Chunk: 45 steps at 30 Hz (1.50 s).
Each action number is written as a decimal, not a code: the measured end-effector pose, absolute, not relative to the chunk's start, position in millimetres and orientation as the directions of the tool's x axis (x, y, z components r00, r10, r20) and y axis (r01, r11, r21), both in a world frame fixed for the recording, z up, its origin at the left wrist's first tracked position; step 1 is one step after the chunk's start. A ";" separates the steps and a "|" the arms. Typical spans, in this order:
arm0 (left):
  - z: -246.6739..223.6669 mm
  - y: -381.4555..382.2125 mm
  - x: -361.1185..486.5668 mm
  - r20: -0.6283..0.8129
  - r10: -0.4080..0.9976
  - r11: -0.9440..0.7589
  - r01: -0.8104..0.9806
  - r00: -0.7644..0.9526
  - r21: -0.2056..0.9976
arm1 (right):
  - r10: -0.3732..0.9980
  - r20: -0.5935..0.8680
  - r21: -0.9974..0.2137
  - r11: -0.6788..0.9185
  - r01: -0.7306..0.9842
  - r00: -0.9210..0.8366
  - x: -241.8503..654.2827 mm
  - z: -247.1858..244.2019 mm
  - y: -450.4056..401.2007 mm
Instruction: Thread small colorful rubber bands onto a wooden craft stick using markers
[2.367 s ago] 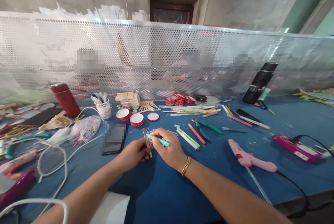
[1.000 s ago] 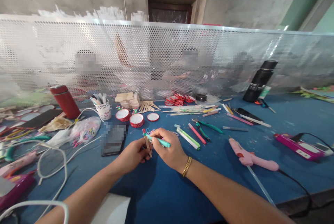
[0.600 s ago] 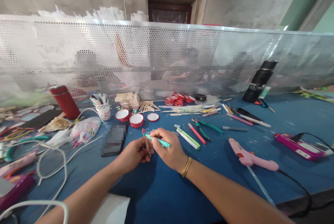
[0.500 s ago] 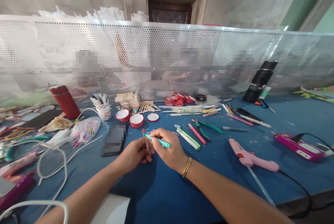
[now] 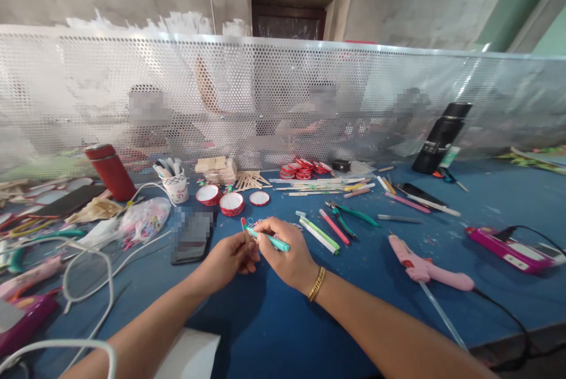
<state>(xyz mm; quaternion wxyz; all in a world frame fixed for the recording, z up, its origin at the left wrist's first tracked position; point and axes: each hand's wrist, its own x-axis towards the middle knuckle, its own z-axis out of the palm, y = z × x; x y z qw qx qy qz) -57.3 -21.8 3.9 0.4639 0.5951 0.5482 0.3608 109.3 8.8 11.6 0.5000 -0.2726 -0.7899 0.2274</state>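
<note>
My left hand (image 5: 236, 255) is closed around a small wooden craft stick (image 5: 243, 224) whose top end is coloured red; its lower part is hidden by my fingers. In my right hand (image 5: 285, 252) is a turquoise marker (image 5: 279, 243), held like a pen, with its tip against or very close to the stick just under the red end. Beyond my hands stand round red-rimmed tins or lids with white insides, one (image 5: 232, 204) nearest. Right of my right hand lie a green marker (image 5: 321, 234) and a red marker (image 5: 335, 227).
A phone (image 5: 193, 237) lies left of my hands. On the right are green-handled pliers (image 5: 354, 214) and a pink glue gun (image 5: 427, 267) with a cord. Further back stand a red flask (image 5: 110, 172), a paper cup of pens (image 5: 175, 186) and a black bottle (image 5: 442, 138) before a perforated screen (image 5: 274, 61).
The fingers of my left hand have shifted on the craft stick, and less of its lower part shows now. My right hand and the marker have hardly moved.
</note>
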 end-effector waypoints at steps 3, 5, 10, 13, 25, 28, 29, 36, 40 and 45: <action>3.0 -22.1 -57.8 -0.080 0.988 0.035 0.307 0.136 0.951 | 0.655 0.666 -0.625 0.751 0.213 -0.356 109.3 11.2 8.9; 2.5 -22.6 -58.2 -0.072 0.987 0.023 0.311 0.147 0.950 | 0.654 0.667 -0.623 0.752 0.215 -0.356 109.3 11.3 8.9; 2.1 -23.1 -59.2 -0.068 0.985 0.013 0.318 0.161 0.948 | 0.651 0.676 -0.620 0.756 0.210 -0.346 109.4 11.6 8.8; 2.3 -22.9 -59.3 -0.070 0.984 0.016 0.317 0.161 0.948 | 0.655 0.671 -0.625 0.752 0.210 -0.347 109.5 11.9 8.7; 3.1 -22.5 -58.2 -0.088 0.984 0.039 0.292 0.157 0.956 | 0.656 0.664 -0.627 0.750 0.211 -0.359 108.9 10.0 9.3; 3.2 -22.8 -58.5 -0.090 0.982 0.035 0.305 0.166 0.952 | 0.656 0.666 -0.625 0.751 0.214 -0.355 108.8 9.8 9.0; 3.2 -22.8 -58.7 -0.089 0.981 0.032 0.308 0.171 0.951 | 0.657 0.665 -0.626 0.749 0.215 -0.355 108.8 9.9 8.8; 2.2 -22.6 -59.9 -0.064 0.981 0.006 0.305 0.181 0.952 | 0.660 0.661 -0.634 0.746 0.206 -0.357 108.7 10.2 8.6; -0.8 -21.6 -61.7 -0.074 0.982 0.019 0.304 0.171 0.952 | 0.658 0.664 -0.633 0.747 0.201 -0.356 108.6 9.0 10.1; -0.1 -20.5 -61.5 -0.102 0.984 0.055 0.291 0.149 0.955 | 0.654 0.674 -0.625 0.753 0.207 -0.343 108.8 6.9 13.4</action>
